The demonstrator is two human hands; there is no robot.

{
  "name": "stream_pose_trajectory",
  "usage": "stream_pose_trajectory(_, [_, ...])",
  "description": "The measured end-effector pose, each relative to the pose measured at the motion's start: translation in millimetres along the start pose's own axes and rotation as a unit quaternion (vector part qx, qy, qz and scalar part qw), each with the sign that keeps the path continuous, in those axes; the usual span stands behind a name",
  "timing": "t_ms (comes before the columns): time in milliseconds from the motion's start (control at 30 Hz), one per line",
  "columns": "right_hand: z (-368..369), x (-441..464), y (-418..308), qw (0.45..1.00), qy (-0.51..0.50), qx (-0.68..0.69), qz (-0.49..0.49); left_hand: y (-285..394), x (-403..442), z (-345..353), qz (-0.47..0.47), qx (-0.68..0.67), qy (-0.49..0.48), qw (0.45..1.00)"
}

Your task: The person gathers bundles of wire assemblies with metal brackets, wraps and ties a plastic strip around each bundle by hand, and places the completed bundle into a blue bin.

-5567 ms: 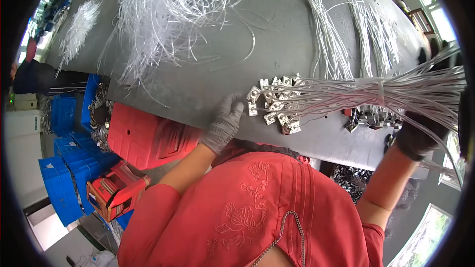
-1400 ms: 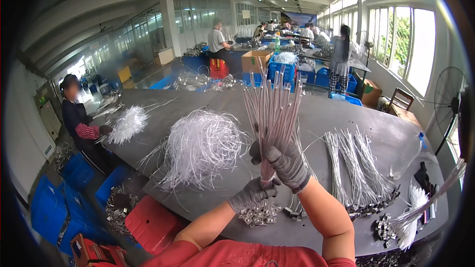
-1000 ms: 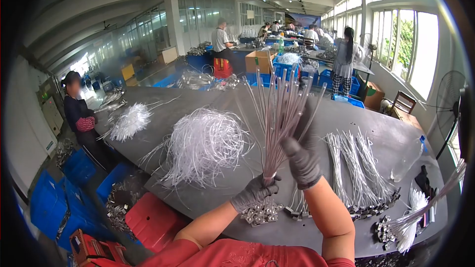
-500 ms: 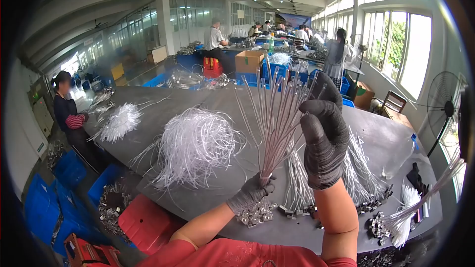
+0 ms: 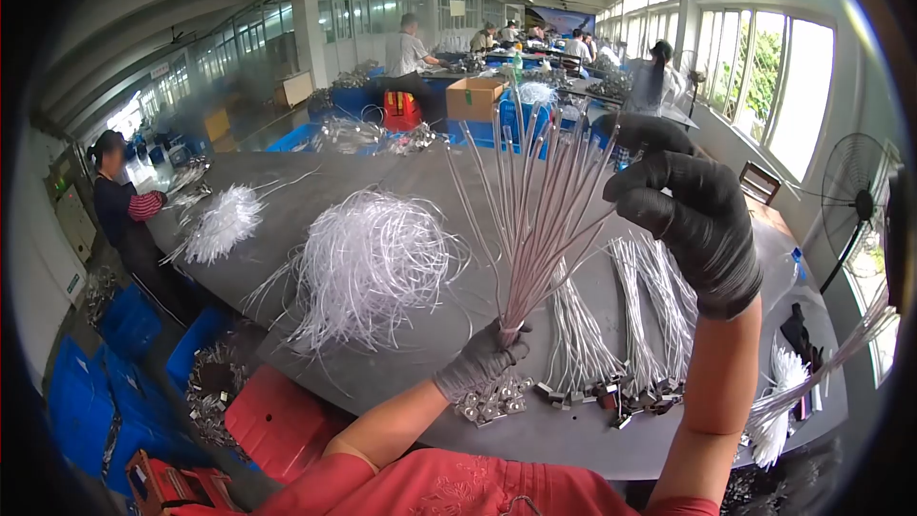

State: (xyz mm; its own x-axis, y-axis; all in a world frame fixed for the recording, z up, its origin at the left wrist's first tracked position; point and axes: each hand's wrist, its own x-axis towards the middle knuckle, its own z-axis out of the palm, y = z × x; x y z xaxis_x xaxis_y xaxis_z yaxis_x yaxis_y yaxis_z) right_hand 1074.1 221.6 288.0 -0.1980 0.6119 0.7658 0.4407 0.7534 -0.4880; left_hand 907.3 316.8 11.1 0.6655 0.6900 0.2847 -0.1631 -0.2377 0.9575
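Note:
My left hand (image 5: 482, 361), in a dark glove, is closed around the lower end of a bundle of thin clear-coated cables (image 5: 525, 268). The cables stand upright and fan out at the top; a cluster of metal end pieces (image 5: 494, 399) shows below the hand. My right hand (image 5: 690, 215), in a black glove, is raised at the right of the fan. Its thumb and fingers are pinched at the tip of one cable that leans outward. More cable bundles (image 5: 583, 339) with metal ends lie on the table just right of the held bundle.
A large tangle of white strands (image 5: 377, 268) and a smaller white bunch (image 5: 224, 222) lie on the grey table (image 5: 306, 186). Blue crates (image 5: 81, 392) and a red stool (image 5: 282, 425) stand at left. Other people work nearby; a fan (image 5: 863, 201) stands at right.
My right hand has moved right, away from the middle of the fan, with one cable bent toward its fingers. My left hand keeps its hold. The view has shifted slightly.

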Motion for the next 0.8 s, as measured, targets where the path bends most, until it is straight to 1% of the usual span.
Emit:
stream_pose_trajectory(33, [1.3, -2.0, -0.9, 0.993, 0.028, -0.102, -0.043, -0.8, 0.9, -0.4, 0.014, 0.004, 0.004, 1.0])
stream_pose_trajectory(67, [2.5, -3.0, -0.9, 0.974, 0.053, -0.202, -0.086, -2.3, 1.6, -0.5, 0.027, 0.008, 0.009, 1.0])
stream_pose_trajectory(100, [5.2, -3.6, 3.2, 0.951, 0.092, -0.266, -0.126, -3.8, 1.2, -0.4, 0.039, 0.011, 0.014, 0.999])
stream_pose_trajectory(200, [10.6, -7.9, -0.7, 0.915, 0.141, -0.36, -0.118, -3.0, -2.3, -2.4, 0.013, 0.074, 0.047, 0.996])
stream_pose_trajectory(233, [9.1, -9.2, -0.4, 0.905, 0.122, -0.384, -0.139, -5.6, -3.2, -4.1, 0.013, 0.105, 0.041, 0.994])
stream_pose_trajectory(267, [12.2, -12.4, -2.8, 0.95, 0.109, -0.282, -0.077, -9.4, -3.2, -6.0, 0.013, 0.135, 0.034, 0.99])
stream_pose_trajectory(300, [17.8, -17.6, -6.9, 0.98, 0.095, -0.176, -0.015, -11.9, -2.5, -7.2, 0.015, 0.165, 0.027, 0.986])
stream_pose_trajectory(333, [22.0, -21.6, -8.8, 0.993, 0.08, -0.068, 0.046, -12.0, -1.6, -7.4, -0.002, 0.171, 0.018, 0.985])
stream_pose_trajectory(367, [26.8, -25.0, -0.3, 0.994, 0.056, 0.044, 0.077, -11.5, -0.9, -7.2, -0.018, 0.177, 0.008, 0.984])
stream_pose_trajectory(400, [33.4, -26.4, 12.2, 0.997, 0.035, 0.043, 0.048, -11.7, -0.4, -7.2, -0.034, 0.183, -0.002, 0.982])
stream_pose_trajectory(467, [43.3, -32.7, 16.8, 0.99, 0.005, 0.076, 0.121, -19.1, 1.9, -6.7, -0.011, 0.173, -0.019, 0.985])
stream_pose_trajectory(500, [47.3, -33.2, 22.0, 0.994, 0.005, 0.067, 0.081, -24.3, 2.9, -6.7, 0.001, 0.168, -0.028, 0.985])
stream_pose_trajectory(533, [50.0, -33.3, 25.5, 0.998, 0.004, 0.057, 0.041, -31.5, 2.3, -7.1, 0.015, 0.158, -0.017, 0.987])
stream_pose_trajectory(567, [50.3, -32.7, 25.1, 0.999, 0.007, 0.015, 0.028, -39.8, 0.6, -7.3, 0.029, 0.148, -0.007, 0.989])
stream_pose_trajectory(600, [50.9, -32.5, 24.1, 0.999, 0.018, 0.014, 0.042, -44.2, -0.9, -6.6, 0.042, 0.138, 0.003, 0.99])
stream_pose_trajectory(667, [52.7, -32.8, 21.2, 0.997, 0.041, 0.011, 0.07, -46.8, -0.5, 0.9, 0.048, 0.195, 0.042, 0.979])
stream_pose_trajectory(700, [54.3, -32.9, 21.9, 0.994, 0.07, 0.038, 0.069, -47.4, 0.9, 3.8, 0.052, 0.223, 0.061, 0.971])
stream_pose_trajectory(800, [54.0, -29.9, 13.1, 0.986, 0.104, 0.062, 0.111, -50.8, 2.9, 3.8, 0.057, 0.245, 0.037, 0.967])
